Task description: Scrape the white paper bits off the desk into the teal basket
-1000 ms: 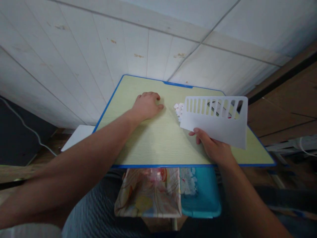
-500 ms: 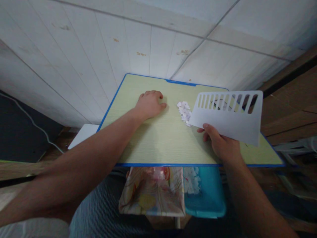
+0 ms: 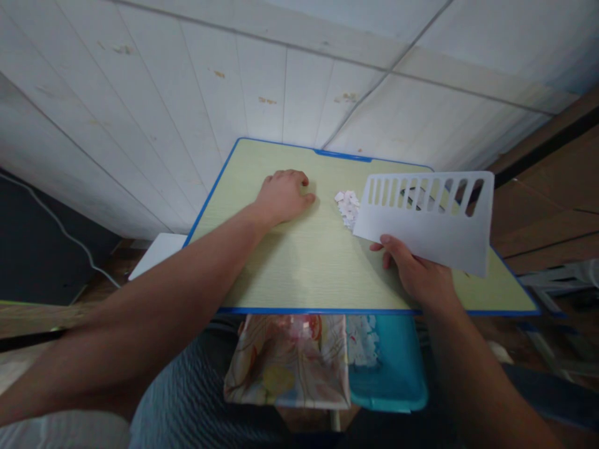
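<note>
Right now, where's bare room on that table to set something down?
Bare tabletop shows between the left forearm and right hand, down to the near blue edge; another strip lies beyond the left hand, toward the wall. It's crowded on the right: that hand holds a white slotted panel, overlapping paper scraps in view.

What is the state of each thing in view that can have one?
Right hand: gripping the white panel.
White panel: held, slotted part farther away.
Left hand: slightly curled, holding nothing visible.
White scraps: loosely piled on the tabletop.
Turquoise bin: open, white pieces inside.
Patterned cloth: creased.
</note>
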### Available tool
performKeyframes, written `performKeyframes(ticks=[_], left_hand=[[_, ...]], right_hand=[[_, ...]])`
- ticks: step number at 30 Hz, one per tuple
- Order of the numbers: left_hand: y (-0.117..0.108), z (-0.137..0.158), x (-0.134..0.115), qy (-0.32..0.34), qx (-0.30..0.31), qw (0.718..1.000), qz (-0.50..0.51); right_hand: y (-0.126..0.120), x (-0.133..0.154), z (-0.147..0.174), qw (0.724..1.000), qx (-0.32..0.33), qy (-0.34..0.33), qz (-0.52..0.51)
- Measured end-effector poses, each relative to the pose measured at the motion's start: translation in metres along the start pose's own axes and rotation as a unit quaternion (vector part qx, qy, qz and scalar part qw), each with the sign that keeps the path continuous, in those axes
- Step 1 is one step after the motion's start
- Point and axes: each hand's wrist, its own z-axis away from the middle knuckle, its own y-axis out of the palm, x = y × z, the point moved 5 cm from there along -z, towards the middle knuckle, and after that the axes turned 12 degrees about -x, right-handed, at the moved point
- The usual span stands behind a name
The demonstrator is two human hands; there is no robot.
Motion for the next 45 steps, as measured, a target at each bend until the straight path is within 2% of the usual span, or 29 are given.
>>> performKeyframes(ticks=[3, 9, 12, 16, 22, 29, 35, 40, 45], left_hand=[[0.0, 0.0, 0.0, 0.0, 0.0, 1.0, 0.003], [0.001, -0.001, 0.001, -0.003, 0.001, 1.0, 0.004], [0.001, -0.001, 0.001, -0.002, -0.005, 1.0, 0.007], [0.003, -0.001, 0.002, 0.002, 0.0, 1.0, 0.002], [0.005, -0.002, 0.003, 0.001, -0.005, 1.0, -0.002], [0.006, -0.003, 0.004, 0.005, -0.019, 1.0, 0.008], [0.008, -0.005, 0.007, 0.002, -0.016, 1.0, 0.01], [0.007, -0.006, 0.008, -0.004, -0.022, 1.0, 0.018], [0.006, -0.007, 0.008, -0.004, -0.022, 1.0, 0.012]], right_hand=[[0.0, -0.001, 0.002, 0.999, 0.02, -0.006, -0.026], [-0.005, -0.003, 0.002, 0.997, -0.025, 0.01, -0.075], [-0.003, -0.003, 0.002, 0.998, -0.012, 0.014, -0.062], [-0.006, -0.004, -0.002, 0.998, -0.042, 0.017, -0.042], [-0.005, -0.006, -0.002, 0.998, -0.042, 0.013, -0.04], [0.001, -0.011, 0.002, 0.994, 0.013, 0.005, -0.107], [-0.001, -0.007, 0.002, 0.997, 0.015, -0.002, -0.071], [-0.002, 0.002, 0.001, 0.992, 0.009, 0.029, -0.122], [-0.007, 0.001, 0.006, 0.971, -0.062, 0.103, -0.208]])
